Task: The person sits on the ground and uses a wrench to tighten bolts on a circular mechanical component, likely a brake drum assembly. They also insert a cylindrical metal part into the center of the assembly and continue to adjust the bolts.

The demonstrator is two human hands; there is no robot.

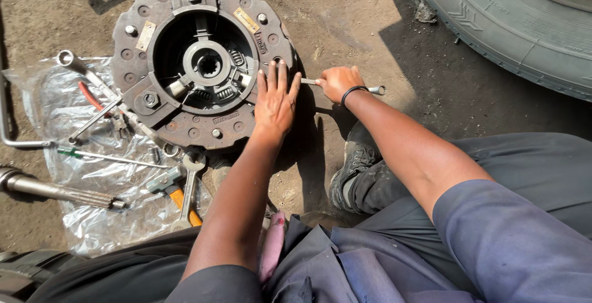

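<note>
Hands on the clutch pressure plate [200, 62], flat on the dirt ground [364, 25].
Left hand [275, 102] lies open, fingers spread on its rim; right hand [338, 83] fists a ring spanner [377, 90] at its edge.

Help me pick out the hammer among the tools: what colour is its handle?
Orange; the hammer handle shows best in the head view, on the plastic sheet.

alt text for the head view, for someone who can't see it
A person's left hand presses flat on a round clutch pressure plate lying on dirt ground, while the right hand grips a wrench at its edge. Tools lie on plastic sheeting nearby.
</note>
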